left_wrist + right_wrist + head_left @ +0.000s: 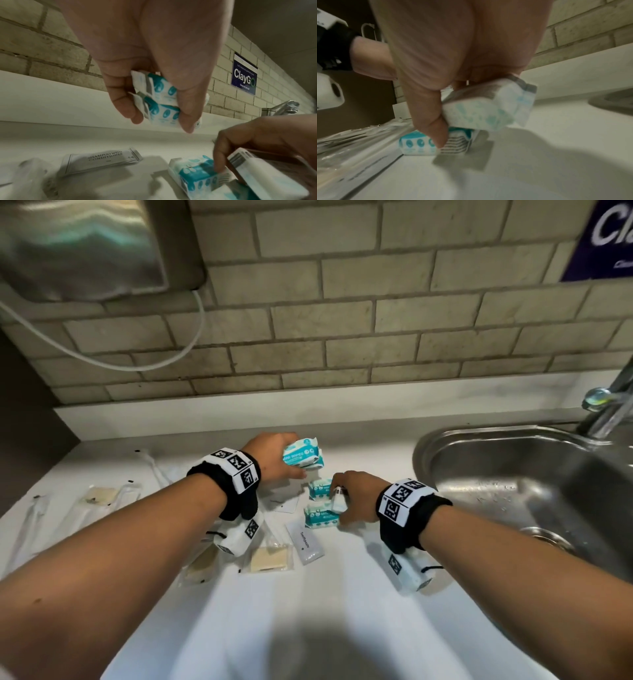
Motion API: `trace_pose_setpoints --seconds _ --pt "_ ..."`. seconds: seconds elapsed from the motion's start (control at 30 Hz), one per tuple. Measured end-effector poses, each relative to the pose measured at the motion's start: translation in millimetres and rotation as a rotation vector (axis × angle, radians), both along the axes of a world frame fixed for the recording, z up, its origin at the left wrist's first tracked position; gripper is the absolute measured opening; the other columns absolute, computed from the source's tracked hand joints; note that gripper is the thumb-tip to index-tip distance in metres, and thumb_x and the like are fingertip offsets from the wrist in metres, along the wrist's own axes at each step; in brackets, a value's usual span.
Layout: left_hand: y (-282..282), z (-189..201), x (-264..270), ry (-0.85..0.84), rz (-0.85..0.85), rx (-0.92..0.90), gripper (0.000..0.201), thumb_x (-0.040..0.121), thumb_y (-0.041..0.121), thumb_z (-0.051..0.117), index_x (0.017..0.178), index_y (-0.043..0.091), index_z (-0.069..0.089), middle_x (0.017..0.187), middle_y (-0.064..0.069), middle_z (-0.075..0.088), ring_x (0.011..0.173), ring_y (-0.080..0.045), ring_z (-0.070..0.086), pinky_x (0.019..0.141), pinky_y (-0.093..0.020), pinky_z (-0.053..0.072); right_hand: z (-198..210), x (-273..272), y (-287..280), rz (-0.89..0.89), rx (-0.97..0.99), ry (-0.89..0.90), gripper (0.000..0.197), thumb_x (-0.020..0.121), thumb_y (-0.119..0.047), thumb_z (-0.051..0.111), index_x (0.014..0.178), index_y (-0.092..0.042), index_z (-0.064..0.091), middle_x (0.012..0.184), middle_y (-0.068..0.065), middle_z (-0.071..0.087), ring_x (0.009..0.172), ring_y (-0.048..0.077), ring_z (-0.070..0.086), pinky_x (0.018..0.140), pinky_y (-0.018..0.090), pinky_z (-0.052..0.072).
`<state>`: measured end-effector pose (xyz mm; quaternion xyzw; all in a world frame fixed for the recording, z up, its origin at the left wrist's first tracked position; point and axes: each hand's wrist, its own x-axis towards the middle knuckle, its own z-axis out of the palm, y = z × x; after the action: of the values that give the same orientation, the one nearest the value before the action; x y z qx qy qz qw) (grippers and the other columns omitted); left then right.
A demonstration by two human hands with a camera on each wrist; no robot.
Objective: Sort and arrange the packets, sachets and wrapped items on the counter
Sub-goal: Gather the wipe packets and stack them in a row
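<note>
Spanning white counter (342, 594), brick wall (342, 302), possibly damp sink (513, 474).

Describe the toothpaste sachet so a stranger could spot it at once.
Start at the steel sink and move left across the white counter, past the right hand. Just nearer than the teal wipe packs lies the toothpaste sachet, flat and untouched. It alone is plain white with one line of dark lettering.

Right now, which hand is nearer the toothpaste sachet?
Right. The right hand holds a wipes pack just beyond the toothpaste sachet; the left hand is farther back, lifting two wipes packs.
</note>
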<state>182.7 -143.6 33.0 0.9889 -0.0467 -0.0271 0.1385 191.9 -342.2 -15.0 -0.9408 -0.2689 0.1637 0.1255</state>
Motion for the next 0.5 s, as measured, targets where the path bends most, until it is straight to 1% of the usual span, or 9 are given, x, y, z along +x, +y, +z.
trace_pose_setpoints --seconds 0.07,0.13,0.2,0.27,0.33,0.43,0.47,0.5 --pt "2 0 2 0.007 -0.009 -0.012 0.049 0.074 0.045 0.076 0.115 0.028 0.056 0.104 0.003 0.069 0.088 -0.018 0.062 0.076 -0.03 0.049 -2 5 2 -0.035 -0.002 0.016 0.065 0.068 -0.029 0.079 0.123 -0.024 0.046 0.102 0.0 0.059 0.089 0.022 0.06 0.077 0.033 0.052" --pt "5 -1 4 0.014 -0.025 -0.018 0.049 0.075 0.047 0.075 0.115 0.028 0.056 0.105 0.003 0.067 0.089 -0.017 0.061 0.076 -0.03 0.049 -2 10 3 -0.043 -0.043 0.027 0.067 0.07 -0.033 0.077 0.128 -0.026 0.045 0.108 0.002 0.063 0.095 0.023 0.062 0.083 0.034 0.053" --pt "8 -3 7 0.022 -0.041 -0.023 0.05 0.074 0.049 0.075 0.115 0.031 0.054 0.106 0.005 0.064 0.09 -0.016 0.059 0.075 -0.03 0.046 -2 16 2 -0.043 -0.066 0.04 0.063 0.07 -0.036 0.077 0.126 -0.029 0.048 0.104 -0.001 0.065 0.093 0.022 0.064 0.084 0.035 0.055" --pt "8 -5 10 0.009 -0.057 -0.038 0.051 0.073 0.05 0.075 0.116 0.033 0.054 0.106 0.006 0.06 0.092 -0.014 0.056 0.075 -0.029 0.042 -1 22 -2 -0.036 -0.083 0.037 0.06 0.069 -0.039 0.078 0.121 -0.031 0.049 0.097 -0.004 0.065 0.089 0.021 0.066 0.081 0.036 0.056" --pt "4 -9 14 -0.005 -0.072 -0.053 0.054 0.072 0.049 0.076 0.118 0.033 0.055 0.106 0.008 0.056 0.094 -0.013 0.053 0.077 -0.029 0.041 -3 25 -8 -0.05 -0.079 0.024 0.058 0.068 -0.041 0.077 0.118 -0.032 0.049 0.094 -0.006 0.066 0.084 0.02 0.066 0.077 0.035 0.057" --pt "-8 -14 24 -0.005 -0.087 -0.048 0.057 0.07 0.051 0.077 0.119 0.033 0.056 0.105 0.008 0.055 0.094 -0.014 0.053 0.079 -0.03 0.043 -6 25 -21 -0.08 -0.059 -0.008 0.052 0.068 -0.042 0.072 0.113 -0.038 0.048 0.089 -0.008 0.066 0.08 0.018 0.066 0.076 0.035 0.057" --pt "-12 -16 28 0.004 -0.094 -0.042 0.057 0.069 0.052 0.077 0.118 0.032 0.057 0.105 0.007 0.057 0.094 -0.014 0.055 0.08 -0.03 0.045 -7 25 -25 -0.083 -0.053 -0.022 0.049 0.068 -0.042 0.07 0.111 -0.038 0.047 0.086 -0.009 0.065 0.078 0.018 0.065 0.075 0.035 0.057" --pt "-17 -17 33 0.018 -0.103 -0.038 0.057 0.068 0.052 0.078 0.117 0.031 0.058 0.106 0.006 0.059 0.095 -0.015 0.056 0.081 -0.031 0.046 -6 24 -30 -0.079 -0.041 -0.035 0.049 0.068 -0.041 0.069 0.11 -0.036 0.045 0.082 -0.009 0.063 0.076 0.018 0.064 0.073 0.034 0.057"
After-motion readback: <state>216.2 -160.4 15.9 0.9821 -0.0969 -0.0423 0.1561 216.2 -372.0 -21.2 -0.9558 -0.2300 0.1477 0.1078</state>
